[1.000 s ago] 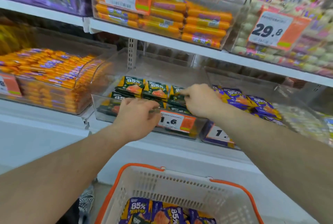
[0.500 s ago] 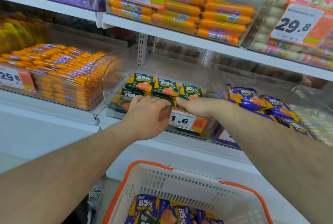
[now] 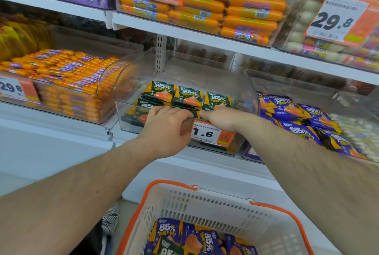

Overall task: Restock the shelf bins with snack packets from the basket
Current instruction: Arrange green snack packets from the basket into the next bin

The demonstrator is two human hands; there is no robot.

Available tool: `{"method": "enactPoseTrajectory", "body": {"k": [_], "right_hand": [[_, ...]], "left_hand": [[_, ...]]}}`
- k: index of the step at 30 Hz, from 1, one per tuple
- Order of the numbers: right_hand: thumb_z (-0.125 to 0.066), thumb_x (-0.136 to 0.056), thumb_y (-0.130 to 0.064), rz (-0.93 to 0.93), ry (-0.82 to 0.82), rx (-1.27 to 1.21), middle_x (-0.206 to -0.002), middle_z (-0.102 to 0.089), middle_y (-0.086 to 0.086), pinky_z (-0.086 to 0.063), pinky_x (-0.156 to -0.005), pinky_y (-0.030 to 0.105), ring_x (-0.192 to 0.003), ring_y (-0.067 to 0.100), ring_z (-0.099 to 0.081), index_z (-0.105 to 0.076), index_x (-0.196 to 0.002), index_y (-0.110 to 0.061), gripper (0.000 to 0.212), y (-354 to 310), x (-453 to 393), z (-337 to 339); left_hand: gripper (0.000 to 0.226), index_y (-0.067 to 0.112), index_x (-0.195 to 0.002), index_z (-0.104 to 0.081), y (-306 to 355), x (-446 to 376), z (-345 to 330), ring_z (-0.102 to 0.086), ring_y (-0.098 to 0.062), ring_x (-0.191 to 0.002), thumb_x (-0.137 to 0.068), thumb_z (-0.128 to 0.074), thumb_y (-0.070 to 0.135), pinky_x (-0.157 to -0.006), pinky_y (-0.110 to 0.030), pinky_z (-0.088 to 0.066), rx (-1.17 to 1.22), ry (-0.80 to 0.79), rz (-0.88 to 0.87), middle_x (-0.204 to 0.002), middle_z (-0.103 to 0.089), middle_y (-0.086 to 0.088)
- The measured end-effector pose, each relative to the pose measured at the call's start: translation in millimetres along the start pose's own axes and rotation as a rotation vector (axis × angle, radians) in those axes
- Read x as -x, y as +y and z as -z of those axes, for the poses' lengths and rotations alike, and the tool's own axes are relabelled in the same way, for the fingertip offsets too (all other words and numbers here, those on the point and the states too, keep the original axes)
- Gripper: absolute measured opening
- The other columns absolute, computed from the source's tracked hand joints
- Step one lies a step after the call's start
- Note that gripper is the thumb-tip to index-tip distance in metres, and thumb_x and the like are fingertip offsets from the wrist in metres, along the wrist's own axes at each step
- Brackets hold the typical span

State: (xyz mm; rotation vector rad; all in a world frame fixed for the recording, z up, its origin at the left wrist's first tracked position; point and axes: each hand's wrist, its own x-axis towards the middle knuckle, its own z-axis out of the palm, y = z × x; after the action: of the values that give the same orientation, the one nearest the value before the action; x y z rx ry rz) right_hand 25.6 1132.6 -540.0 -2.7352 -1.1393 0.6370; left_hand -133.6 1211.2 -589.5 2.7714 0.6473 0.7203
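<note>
Both hands over the clear plastic bin's (image 3: 131, 115) front lip: left hand (image 3: 164, 129) curled onto the flat green foil snack packets (image 3: 187, 96) stacked inside, right hand (image 3: 220, 118) flattened against them. Packets look light, slick and floppy; best pinched by the edges. More wait in the orange-rimmed basket (image 3: 205, 203) below.

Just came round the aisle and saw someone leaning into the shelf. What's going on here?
A person is restocking snacks. Both hands reach into the clear bin holding green packets: the left hand rests over the front row, the right hand lies flat beside it, apparently tidying the packets. Purple packets fill the bin to the right, and more wait in the orange-rimmed basket below.
</note>
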Motion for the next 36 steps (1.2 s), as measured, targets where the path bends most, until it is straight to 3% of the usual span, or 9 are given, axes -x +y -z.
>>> {"method": "enactPoseTrajectory", "body": {"k": [2,4,7,11,14,17,22,29,36], "right_hand": [[-0.034,-0.099,-0.054,0.063,0.238,0.011,-0.104,-0.059,0.012,-0.040,-0.083,0.034,-0.100,0.033,-0.056,-0.058,-0.080,-0.014,0.050,1,0,-7],[-0.044,-0.093,-0.037,0.269,0.758,-0.011,-0.075,-0.057,0.010,-0.042,-0.070,0.034,-0.080,0.033,-0.058,-0.045,-0.062,-0.016,0.038,11,5,-21],[-0.054,-0.084,-0.017,0.727,1.223,-0.153,-0.065,-0.052,0.010,-0.037,-0.062,0.036,-0.066,0.030,-0.050,-0.051,-0.061,-0.009,0.024,30,29,-65],[-0.051,-0.082,-0.019,0.611,0.922,-0.284,-0.060,-0.048,0.003,-0.032,-0.057,0.032,-0.060,0.019,-0.042,-0.051,-0.058,-0.009,0.026,65,29,-154],[-0.051,-0.088,-0.020,0.342,0.400,-0.168,-0.063,-0.049,-0.001,-0.039,-0.057,0.034,-0.062,0.020,-0.047,-0.052,-0.061,-0.013,0.028,88,17,-223],[-0.050,-0.092,-0.022,0.169,-0.058,-0.109,-0.079,-0.064,0.002,-0.056,-0.067,0.040,-0.074,0.023,-0.062,-0.064,-0.079,-0.016,0.020,97,13,-277],[-0.057,-0.092,-0.024,0.059,-0.394,-0.113,-0.081,-0.056,0.003,-0.045,-0.063,0.034,-0.079,0.026,-0.058,-0.055,-0.082,-0.018,0.012,100,19,-344],[-0.060,-0.093,-0.012,-0.002,-0.489,-0.193,-0.106,-0.066,0.006,-0.051,-0.071,0.032,-0.086,0.022,-0.057,-0.064,-0.113,-0.014,0.021,102,26,-376],[-0.041,-0.102,-0.019,0.023,-0.442,-0.320,-0.076,-0.046,0.002,-0.033,-0.063,0.032,-0.066,0.017,-0.040,-0.048,-0.081,-0.018,0.022,93,11,-332]], "left_hand": [[0.043,0.021,-0.123,-0.060,3,7,-4,-0.049,-0.022,-0.118,-0.081,-0.051,0.027,-0.100,-0.032,-0.021,0.041,0.119,-0.091,-0.119,-0.063,0.004],[0.039,0.017,-0.108,-0.065,11,15,-9,-0.052,-0.023,-0.105,-0.074,-0.048,0.026,-0.089,-0.034,-0.030,0.058,0.198,-0.272,-0.106,-0.063,0.001],[0.020,0.015,-0.097,-0.065,26,31,-22,-0.057,-0.024,-0.091,-0.080,-0.055,0.020,-0.081,-0.037,-0.044,0.146,-0.071,-0.390,-0.096,-0.064,-0.001],[0.034,0.022,-0.127,-0.057,23,44,-44,-0.057,-0.018,-0.110,-0.094,-0.052,0.025,-0.094,-0.035,-0.047,-0.023,-0.885,-0.243,-0.124,-0.061,0.002],[0.036,0.020,-0.130,-0.056,17,49,-63,-0.060,-0.021,-0.105,-0.096,-0.048,0.025,-0.092,-0.041,-0.051,-0.204,-1.140,-0.230,-0.119,-0.062,-0.002],[0.034,0.020,-0.131,-0.055,17,48,-75,-0.060,-0.016,-0.104,-0.099,-0.048,0.029,-0.085,-0.030,-0.048,-0.241,-1.211,-0.194,-0.119,-0.062,0.000],[0.038,0.022,-0.136,-0.053,15,40,-84,-0.058,-0.015,-0.105,-0.099,-0.048,0.031,-0.090,-0.029,-0.047,-0.213,-1.219,-0.093,-0.123,-0.060,0.003],[0.038,0.019,-0.135,-0.053,8,34,-91,-0.058,-0.015,-0.107,-0.100,-0.046,0.032,-0.094,-0.031,-0.049,-0.250,-1.279,-0.091,-0.123,-0.059,0.000],[0.042,0.019,-0.139,-0.048,9,33,-88,-0.056,-0.015,-0.104,-0.098,-0.049,0.025,-0.080,-0.026,-0.042,-0.208,-1.248,-0.054,-0.123,-0.058,0.001]]}}
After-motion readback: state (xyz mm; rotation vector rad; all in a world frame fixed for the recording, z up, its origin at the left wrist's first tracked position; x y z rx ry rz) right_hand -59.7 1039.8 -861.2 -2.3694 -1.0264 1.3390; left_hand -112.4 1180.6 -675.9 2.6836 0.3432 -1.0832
